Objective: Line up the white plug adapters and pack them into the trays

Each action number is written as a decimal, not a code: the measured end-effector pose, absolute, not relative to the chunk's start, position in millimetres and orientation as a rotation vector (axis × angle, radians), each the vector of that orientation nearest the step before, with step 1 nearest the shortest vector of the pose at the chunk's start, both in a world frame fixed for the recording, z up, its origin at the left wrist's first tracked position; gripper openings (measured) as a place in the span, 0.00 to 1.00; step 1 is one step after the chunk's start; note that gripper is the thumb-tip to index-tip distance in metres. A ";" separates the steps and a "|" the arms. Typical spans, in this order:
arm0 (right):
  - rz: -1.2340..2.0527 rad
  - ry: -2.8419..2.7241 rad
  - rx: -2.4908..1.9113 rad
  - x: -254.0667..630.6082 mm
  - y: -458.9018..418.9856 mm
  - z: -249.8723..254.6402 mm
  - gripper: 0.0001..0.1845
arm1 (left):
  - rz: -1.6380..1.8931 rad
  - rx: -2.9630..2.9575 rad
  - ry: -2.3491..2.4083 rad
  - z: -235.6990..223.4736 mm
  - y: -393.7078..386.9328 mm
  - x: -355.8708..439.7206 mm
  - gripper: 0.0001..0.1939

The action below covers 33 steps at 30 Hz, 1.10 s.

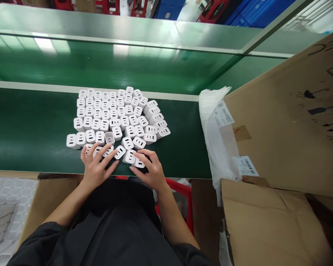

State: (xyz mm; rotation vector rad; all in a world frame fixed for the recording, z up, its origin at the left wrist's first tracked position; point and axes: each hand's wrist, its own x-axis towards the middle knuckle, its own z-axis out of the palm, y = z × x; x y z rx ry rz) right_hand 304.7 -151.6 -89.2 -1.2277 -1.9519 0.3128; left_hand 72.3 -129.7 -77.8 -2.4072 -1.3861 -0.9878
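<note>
Many white charger blocks with dark port slots facing up stand in rough rows on the green work surface. The left and upper rows are fairly straight; those at the right lean and fan out. My left hand lies over the front row, its fingers spread on top of several blocks and partly hiding them. My right hand is at the front right corner, thumb and fingers apart around a charger block and touching it. One block in the front rows shows a greyer top than the others.
A large cardboard box with white plastic wrapping stands at the right. At lower left, an open carton holds clear plastic trays. A green panel runs behind the work surface. Part of a red stool shows below.
</note>
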 end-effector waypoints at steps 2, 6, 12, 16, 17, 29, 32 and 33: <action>0.377 -1.943 -1.210 307.4 -151.9 -86.9 0.37 | -1.007 -2.418 -1.376 -78.3 -129.4 71.9 0.20; 0.518 -1.920 -1.199 313.8 -154.5 -81.6 0.38 | -1.050 -2.421 -1.338 -78.8 -129.0 71.6 0.22; 0.352 -1.757 -1.484 315.0 -161.8 -84.2 0.24 | -1.151 -2.430 -1.384 -78.2 -130.6 71.3 0.29; 0.360 -1.751 -1.548 317.7 -168.8 -81.1 0.23 | -1.168 -2.405 -1.418 -79.0 -130.7 71.3 0.31; 0.404 -1.772 -1.531 319.0 -170.3 -79.1 0.24 | -1.177 -2.395 -1.425 -79.3 -130.7 71.2 0.31; 0.433 -1.632 -1.525 293.0 -169.5 -82.1 0.29 | -2.281 -2.171 -1.507 -86.2 -128.9 47.0 0.31; 0.552 -1.656 -1.411 292.2 -171.3 -84.2 0.27 | -2.307 -2.175 -1.659 -84.8 -132.9 38.0 0.31; 0.548 -1.674 -1.393 292.6 -171.4 -84.3 0.27 | -2.280 -2.202 -1.696 -84.4 -134.1 35.5 0.32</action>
